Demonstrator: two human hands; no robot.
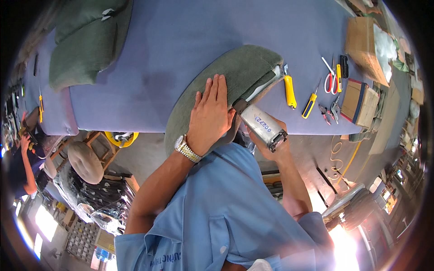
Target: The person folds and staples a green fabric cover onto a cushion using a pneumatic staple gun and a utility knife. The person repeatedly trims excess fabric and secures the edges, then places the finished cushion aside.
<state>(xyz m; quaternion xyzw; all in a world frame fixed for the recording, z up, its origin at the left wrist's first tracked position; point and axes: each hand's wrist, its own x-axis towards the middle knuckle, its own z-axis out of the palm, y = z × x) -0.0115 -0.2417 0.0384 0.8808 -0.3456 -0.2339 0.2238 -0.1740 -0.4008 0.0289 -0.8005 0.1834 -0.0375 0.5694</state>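
Note:
A dark green fabric-covered cushion panel (pixel 239 67) with a curved outline lies at the table's near edge. White padding shows along its right side. My left hand (pixel 210 113) presses flat on the green fabric, fingers stretched out and close together. In my right hand (pixel 271 140) is a silver staple gun (pixel 262 124), its dark nose against the panel's edge beside my left thumb. My right fingers wrap round its handle, mostly hidden under the tool body.
Right of the panel lie a yellow utility knife (pixel 290 91), a yellow screwdriver (pixel 310 105), scissors (pixel 331 77) and pliers (pixel 335 108). Boxes (pixel 359 104) stand at the right edge. Another green upholstered piece (pixel 86 54) is at far left. Another person (pixel 27 158) works at left.

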